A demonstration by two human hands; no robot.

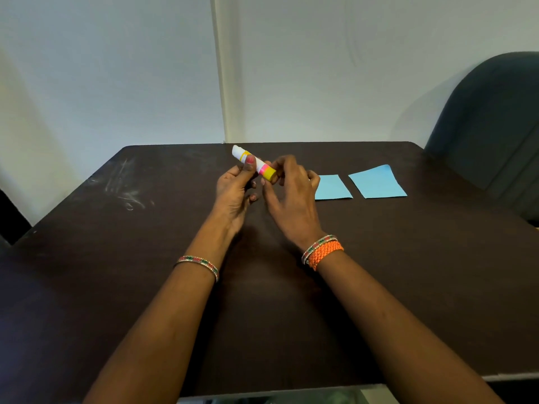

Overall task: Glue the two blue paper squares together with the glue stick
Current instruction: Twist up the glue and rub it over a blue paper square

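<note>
A white glue stick with yellow and pink bands is held above the middle of the dark table, tilted with its white cap up to the left. My left hand pinches its middle with thumb and fingers. My right hand has its fingers around the yellow lower end. Two blue paper squares lie flat to the right of my hands, side by side and apart: the nearer square just beyond my right hand, the other square further right.
The dark brown table has pale scuff marks at its far left. A dark chair stands at the table's far right corner. A white wall runs behind the table's far edge.
</note>
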